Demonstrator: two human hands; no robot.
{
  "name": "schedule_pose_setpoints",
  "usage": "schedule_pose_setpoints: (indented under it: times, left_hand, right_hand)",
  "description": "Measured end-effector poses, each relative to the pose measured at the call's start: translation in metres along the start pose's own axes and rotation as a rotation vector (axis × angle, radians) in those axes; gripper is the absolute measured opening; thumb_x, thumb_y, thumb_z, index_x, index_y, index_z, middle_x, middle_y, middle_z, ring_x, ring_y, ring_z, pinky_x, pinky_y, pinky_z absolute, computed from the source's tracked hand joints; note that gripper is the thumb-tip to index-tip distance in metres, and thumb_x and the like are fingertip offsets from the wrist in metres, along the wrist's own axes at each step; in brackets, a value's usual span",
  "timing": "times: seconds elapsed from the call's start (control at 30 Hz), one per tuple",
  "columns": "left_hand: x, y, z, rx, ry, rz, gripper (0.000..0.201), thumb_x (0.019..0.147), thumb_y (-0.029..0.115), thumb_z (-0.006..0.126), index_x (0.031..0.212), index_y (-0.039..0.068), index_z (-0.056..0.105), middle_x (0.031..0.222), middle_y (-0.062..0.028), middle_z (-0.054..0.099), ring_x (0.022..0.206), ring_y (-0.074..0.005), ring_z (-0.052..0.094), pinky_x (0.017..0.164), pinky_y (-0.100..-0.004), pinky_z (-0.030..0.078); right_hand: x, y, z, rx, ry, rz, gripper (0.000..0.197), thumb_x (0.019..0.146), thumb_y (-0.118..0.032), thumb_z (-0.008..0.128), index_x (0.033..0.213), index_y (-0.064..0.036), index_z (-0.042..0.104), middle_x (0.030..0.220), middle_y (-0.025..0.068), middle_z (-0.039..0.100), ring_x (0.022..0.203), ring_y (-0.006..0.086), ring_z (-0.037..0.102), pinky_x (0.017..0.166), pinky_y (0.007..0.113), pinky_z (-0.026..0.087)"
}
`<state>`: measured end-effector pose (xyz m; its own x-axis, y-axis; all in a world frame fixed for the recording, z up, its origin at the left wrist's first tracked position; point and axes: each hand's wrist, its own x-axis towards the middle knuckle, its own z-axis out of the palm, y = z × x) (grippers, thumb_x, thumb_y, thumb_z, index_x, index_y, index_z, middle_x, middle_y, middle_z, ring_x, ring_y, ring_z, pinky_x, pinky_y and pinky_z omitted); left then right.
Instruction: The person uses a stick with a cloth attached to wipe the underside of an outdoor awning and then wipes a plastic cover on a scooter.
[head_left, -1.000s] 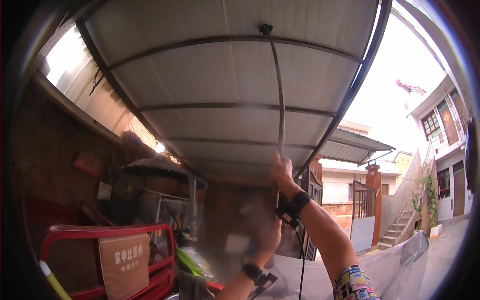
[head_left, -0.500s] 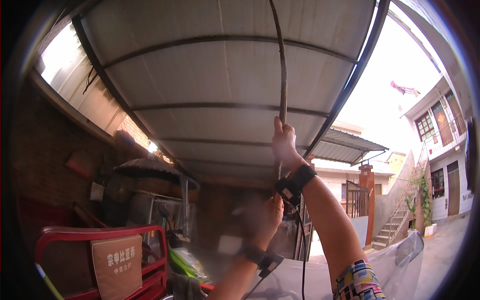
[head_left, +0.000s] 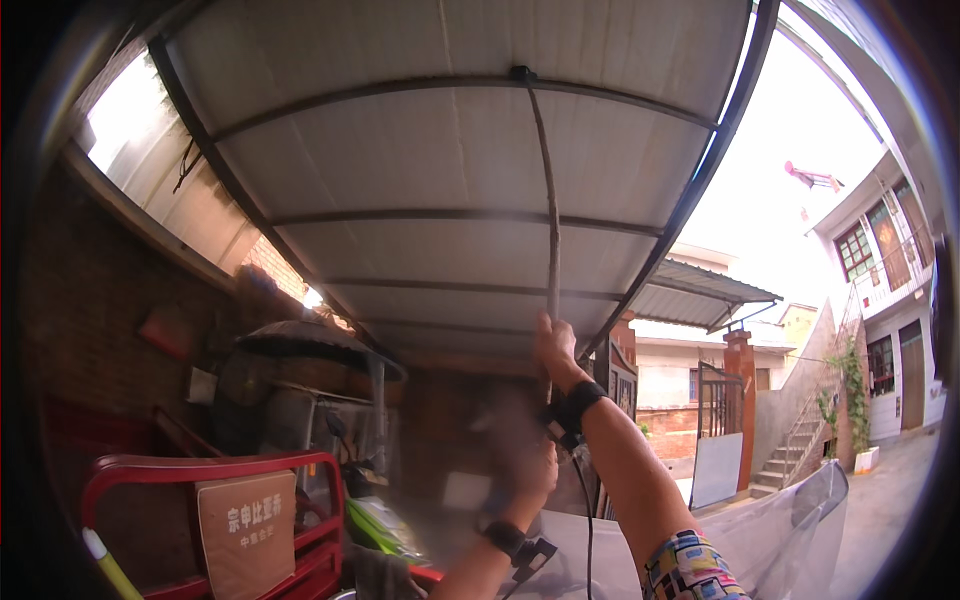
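Observation:
A long, slightly crooked wooden pole [head_left: 554, 240] rises in front of me toward the sheet roof [head_left: 400, 165]. Its small dark tip [head_left: 522, 73] is at a metal crossbar under the roof; I cannot tell whether they touch. My right hand [head_left: 556, 342] is closed round the pole's lower half. Below it, my left hand [head_left: 540, 472] grips the pole near its lower end, partly hidden behind the right wrist's black strap. Both wrists wear black bands with small boxes, and a dark cable hangs from the right one.
A red metal frame [head_left: 215, 462] with a brown board stands at lower left, near a green-panelled vehicle [head_left: 385, 525]. Clear plastic sheeting [head_left: 770, 530] spreads at lower right. Beyond are a gate [head_left: 720, 410], stairs [head_left: 790, 450] and a white two-storey building [head_left: 890, 290].
The pole has come down, so its dark tip now shows below the picture's top edge. Both hands have moved lower and slightly left with it, still gripping.

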<state>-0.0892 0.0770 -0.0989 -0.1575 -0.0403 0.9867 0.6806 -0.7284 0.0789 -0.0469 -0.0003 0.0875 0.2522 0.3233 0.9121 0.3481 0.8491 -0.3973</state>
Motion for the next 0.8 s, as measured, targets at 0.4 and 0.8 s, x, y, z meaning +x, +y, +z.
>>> schedule_pose_setpoints:
  times: [0.4, 0.8]
  left_hand:
    - [0.01, 0.012, -0.002, 0.165, -0.137, -0.095, 0.038, 0.086, 0.034, 0.037, 0.092, -0.001, 0.049, 0.096, -0.0188, 0.045, 0.087, -0.0322, 0.043, 0.077, -0.0386, 0.033]
    - [0.075, 0.147, -0.136, -0.155, -0.342, -0.39, 0.06, 0.088, 0.044, 0.02, 0.045, 0.01, 0.044, 0.038, -0.0022, 0.042, 0.036, -0.0161, 0.043, 0.045, -0.0302, 0.04]
  right_hand:
    - [0.013, -0.048, -0.03, 0.097, -0.028, -0.071, 0.053, 0.08, -0.044, 0.041, 0.078, 0.0078, 0.052, 0.073, 0.0241, 0.055, 0.074, 0.0353, 0.055, 0.067, 0.042, 0.042]
    - [0.014, -0.115, -0.029, 0.109, -0.046, -0.128, 0.045, 0.082, -0.037, 0.04, 0.074, 0.0061, 0.052, 0.067, 0.024, 0.054, 0.068, 0.0365, 0.056, 0.062, 0.043, 0.043]
